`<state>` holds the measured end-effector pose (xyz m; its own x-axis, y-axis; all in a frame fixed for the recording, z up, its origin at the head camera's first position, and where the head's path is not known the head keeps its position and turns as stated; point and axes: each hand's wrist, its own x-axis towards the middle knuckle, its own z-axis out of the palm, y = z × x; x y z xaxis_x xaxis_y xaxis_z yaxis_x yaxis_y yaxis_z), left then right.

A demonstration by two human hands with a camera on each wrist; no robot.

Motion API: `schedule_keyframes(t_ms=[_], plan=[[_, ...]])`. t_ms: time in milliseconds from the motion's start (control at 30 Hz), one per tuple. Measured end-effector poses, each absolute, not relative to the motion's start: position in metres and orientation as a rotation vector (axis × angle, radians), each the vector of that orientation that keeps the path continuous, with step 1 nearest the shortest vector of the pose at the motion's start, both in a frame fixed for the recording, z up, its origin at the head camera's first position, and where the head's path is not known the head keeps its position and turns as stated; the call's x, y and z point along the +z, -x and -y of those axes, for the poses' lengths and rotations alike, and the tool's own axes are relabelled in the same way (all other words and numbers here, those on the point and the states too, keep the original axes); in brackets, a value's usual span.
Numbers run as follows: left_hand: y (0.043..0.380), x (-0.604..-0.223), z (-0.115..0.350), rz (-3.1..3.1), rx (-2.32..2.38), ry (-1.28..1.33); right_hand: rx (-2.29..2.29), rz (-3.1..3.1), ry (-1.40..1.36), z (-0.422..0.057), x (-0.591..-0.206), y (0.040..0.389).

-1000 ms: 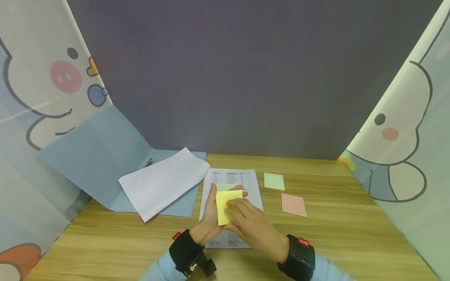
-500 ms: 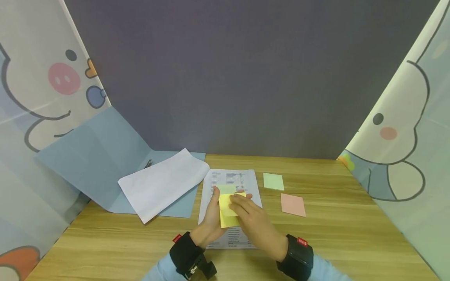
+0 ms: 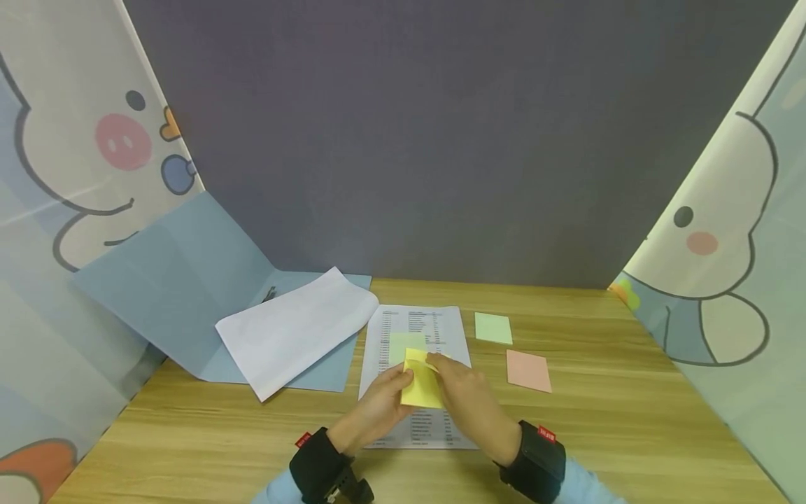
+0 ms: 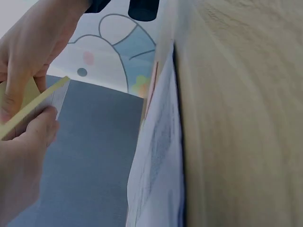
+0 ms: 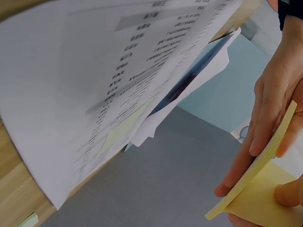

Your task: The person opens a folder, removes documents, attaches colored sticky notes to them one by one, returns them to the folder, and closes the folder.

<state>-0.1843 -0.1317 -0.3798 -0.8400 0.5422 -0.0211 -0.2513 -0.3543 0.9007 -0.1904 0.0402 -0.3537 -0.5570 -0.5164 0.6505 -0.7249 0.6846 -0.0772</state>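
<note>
In the head view, my left hand point(image 3: 376, 406) grips a yellow sticky note pad point(image 3: 419, 392) above the printed sheet, thumb on its front face. My right hand point(image 3: 475, 400) pinches the top yellow note at the pad's right side. That note point(image 5: 260, 201) stands away from the pad along one edge in the right wrist view, and a right-hand fingertip presses on it. From the left wrist view, the thickness of the pad point(image 4: 40, 100) shows edge-on between both hands. A pale green sticky note point(image 3: 403, 343) is on the printed sheet point(image 3: 450, 329), just beyond the hands.
Right of the sheet, a green sticky note point(image 3: 493, 327) and a pink one point(image 3: 528, 370) lie on the wooden table point(image 3: 604, 420). At left stands a blue folder point(image 3: 182, 280) with its cover raised, a white page point(image 3: 302, 329) turned over it. A grey panel point(image 3: 428, 140) borders the back.
My left thumb has come round onto the front of the pad. The right fingers, earlier laid flat over the yellow note, now pinch it, and its top has lifted and folded.
</note>
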Motion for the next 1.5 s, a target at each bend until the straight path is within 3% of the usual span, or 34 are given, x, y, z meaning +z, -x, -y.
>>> schedule_keyframes(t_ms=[633,933,1300,1500], plan=[[0.184,-0.388,0.124,-1.398,2.295,-0.23,0.871,2.347,-0.712,-0.042,-0.361,0.19],[0.185,-0.39,0.124,-1.328,2.337,-0.172,1.013,2.269,-0.725,-0.046,-0.359,0.194],[0.188,-0.388,0.117,-1.374,2.348,-0.085,0.953,2.096,-0.664,-0.058,-0.345,0.199],[0.208,-0.386,0.099,-1.481,2.228,0.034,0.868,2.02,-0.634,-0.074,-0.331,0.199]])
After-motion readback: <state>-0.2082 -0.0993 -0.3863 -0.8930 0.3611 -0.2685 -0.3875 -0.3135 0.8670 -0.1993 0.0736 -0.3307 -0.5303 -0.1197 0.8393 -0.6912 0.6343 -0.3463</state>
